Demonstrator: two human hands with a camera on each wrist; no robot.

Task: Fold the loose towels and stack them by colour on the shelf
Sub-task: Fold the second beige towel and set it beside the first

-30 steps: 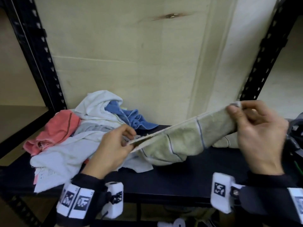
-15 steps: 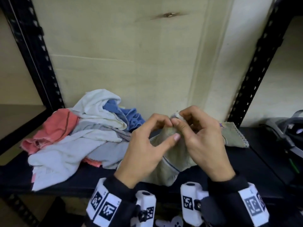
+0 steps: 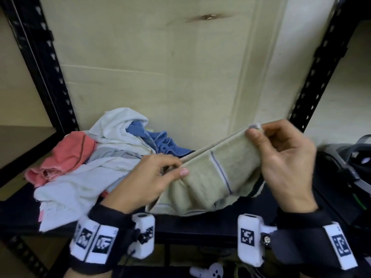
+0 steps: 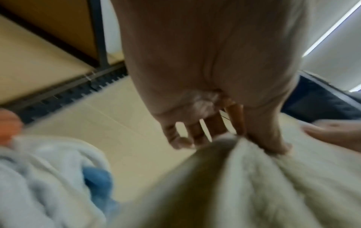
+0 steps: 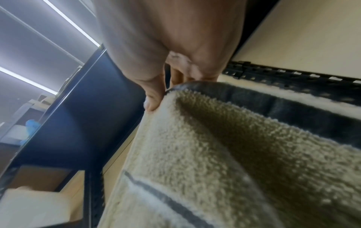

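Here the dark shelf (image 3: 200, 227) carries a loose heap of towels (image 3: 96, 157) at its left. Above it, just right of the heap, a beige towel (image 3: 224, 173) hangs stretched between both hands, the left hand (image 3: 144, 181) and right hand (image 3: 287, 163) each pinching a top corner in their fingers.

No readable text, wristband markers (image 3: 94, 240) only coded patterns, towel label (image 3: 52, 210) perhaps printed, too blurred
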